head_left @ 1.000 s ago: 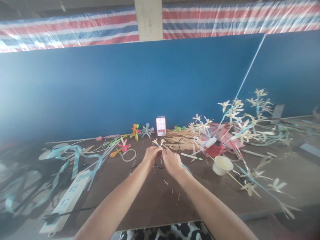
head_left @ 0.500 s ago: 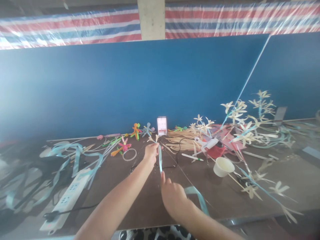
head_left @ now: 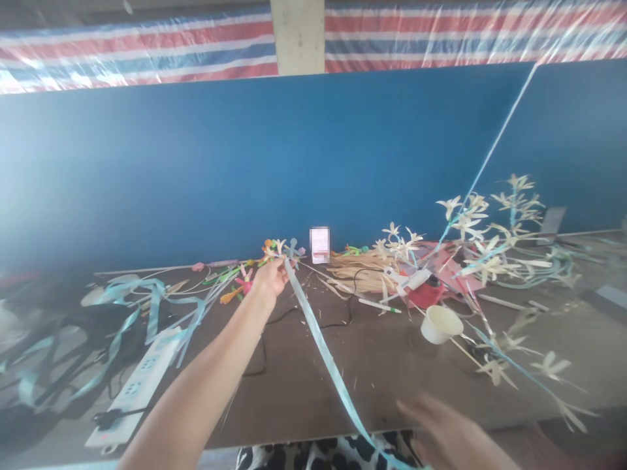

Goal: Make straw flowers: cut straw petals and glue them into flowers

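My left hand [head_left: 272, 279] is closed in a pinch on the stem of a cream-petalled artificial flower [head_left: 280, 247]; its petals show just above the fingers. From that pinch a long pale blue ribbon [head_left: 321, 346] slants down over the table's front edge toward the lower right. My right hand [head_left: 441, 424] is low at the right, near the ribbon's lower end and smeared by motion. Whether its fingers touch the ribbon cannot be made out. Small coloured toy-like figures [head_left: 245, 281] lie behind and beside my left hand.
On the brown table [head_left: 392, 365] a white power strip [head_left: 142, 385] lies left, near loose blue ribbons [head_left: 154, 307]. At the right are a white cup [head_left: 441, 324], finished flower sprays [head_left: 494, 261], a glue gun [head_left: 416, 281] and straw-coloured strips [head_left: 360, 274]. A blue partition [head_left: 313, 156] rises behind.
My left hand has moved left and away from me with the flower. My right hand has dropped away to the lower right, and the ribbon now stretches long between them.
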`<action>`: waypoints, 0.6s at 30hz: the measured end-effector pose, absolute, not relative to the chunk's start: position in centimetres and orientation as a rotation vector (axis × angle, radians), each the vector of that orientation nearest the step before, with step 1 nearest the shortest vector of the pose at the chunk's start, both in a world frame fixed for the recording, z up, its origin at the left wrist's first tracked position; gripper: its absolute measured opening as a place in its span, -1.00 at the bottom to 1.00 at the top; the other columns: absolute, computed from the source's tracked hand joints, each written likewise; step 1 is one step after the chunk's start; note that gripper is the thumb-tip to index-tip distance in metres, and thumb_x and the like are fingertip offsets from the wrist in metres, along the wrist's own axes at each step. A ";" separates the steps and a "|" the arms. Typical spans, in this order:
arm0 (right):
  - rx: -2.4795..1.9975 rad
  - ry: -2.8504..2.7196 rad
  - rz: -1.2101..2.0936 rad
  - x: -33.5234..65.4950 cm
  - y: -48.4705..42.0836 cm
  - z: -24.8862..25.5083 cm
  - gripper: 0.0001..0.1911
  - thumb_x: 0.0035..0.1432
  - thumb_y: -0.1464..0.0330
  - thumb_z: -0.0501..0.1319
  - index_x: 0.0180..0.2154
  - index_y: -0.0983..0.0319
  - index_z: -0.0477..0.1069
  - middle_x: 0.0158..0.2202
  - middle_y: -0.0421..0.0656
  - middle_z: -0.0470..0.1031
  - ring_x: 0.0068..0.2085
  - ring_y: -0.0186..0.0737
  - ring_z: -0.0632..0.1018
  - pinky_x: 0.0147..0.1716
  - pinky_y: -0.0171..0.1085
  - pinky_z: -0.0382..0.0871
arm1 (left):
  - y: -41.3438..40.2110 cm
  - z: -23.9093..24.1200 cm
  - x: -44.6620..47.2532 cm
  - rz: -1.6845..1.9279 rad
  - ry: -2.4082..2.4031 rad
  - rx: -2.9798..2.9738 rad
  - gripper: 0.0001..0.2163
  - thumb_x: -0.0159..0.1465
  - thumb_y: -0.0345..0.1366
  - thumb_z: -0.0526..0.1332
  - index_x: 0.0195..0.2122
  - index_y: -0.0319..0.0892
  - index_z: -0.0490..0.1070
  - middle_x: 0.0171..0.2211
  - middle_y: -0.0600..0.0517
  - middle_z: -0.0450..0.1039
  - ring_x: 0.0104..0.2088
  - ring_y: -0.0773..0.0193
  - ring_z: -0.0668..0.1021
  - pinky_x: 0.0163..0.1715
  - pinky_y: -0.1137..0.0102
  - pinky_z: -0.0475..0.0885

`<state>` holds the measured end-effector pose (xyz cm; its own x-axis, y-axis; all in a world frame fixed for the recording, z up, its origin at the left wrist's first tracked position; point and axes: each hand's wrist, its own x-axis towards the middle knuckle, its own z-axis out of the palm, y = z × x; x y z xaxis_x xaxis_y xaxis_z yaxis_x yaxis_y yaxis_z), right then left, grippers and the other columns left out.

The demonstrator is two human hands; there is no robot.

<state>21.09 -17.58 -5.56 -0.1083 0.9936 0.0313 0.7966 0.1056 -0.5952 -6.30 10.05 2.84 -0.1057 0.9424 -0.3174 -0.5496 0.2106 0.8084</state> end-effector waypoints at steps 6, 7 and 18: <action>-1.354 -1.465 1.006 19.4 -6.0 -1.9 -0.68 0.04 0.22 0.03 -0.25 0.26 0.40 -0.28 -0.02 0.47 -0.23 -0.14 0.47 -0.25 -0.19 0.32 | 7.2 0.9 -2.2 1.193 0.905 0.452 -0.96 0.10 -0.48 0.10 -0.46 -0.27 0.30 -0.59 0.03 0.39 -0.42 0.24 0.53 -0.45 0.40 0.39; -1.274 -1.384 1.081 18.4 -4.4 -2.1 -0.67 0.03 0.23 0.06 -0.22 0.29 0.38 -0.27 -0.01 0.47 -0.21 -0.13 0.46 -0.27 -0.19 0.33 | 7.1 0.5 -1.8 1.182 0.902 0.439 -0.96 0.11 -0.48 0.10 -0.47 -0.26 0.29 -0.59 0.04 0.38 -0.42 0.24 0.53 -0.46 0.41 0.39; -1.100 -1.185 0.957 10.0 3.5 -3.1 -0.67 -0.18 0.25 0.22 -0.32 0.30 0.39 -0.35 -0.11 0.49 -0.30 -0.20 0.47 -0.32 -0.28 0.31 | 5.6 -1.1 1.1 1.249 1.027 0.343 -0.92 0.02 -0.37 0.20 -0.52 -0.25 0.30 -0.65 0.10 0.34 -0.64 0.40 0.42 -0.62 0.49 0.23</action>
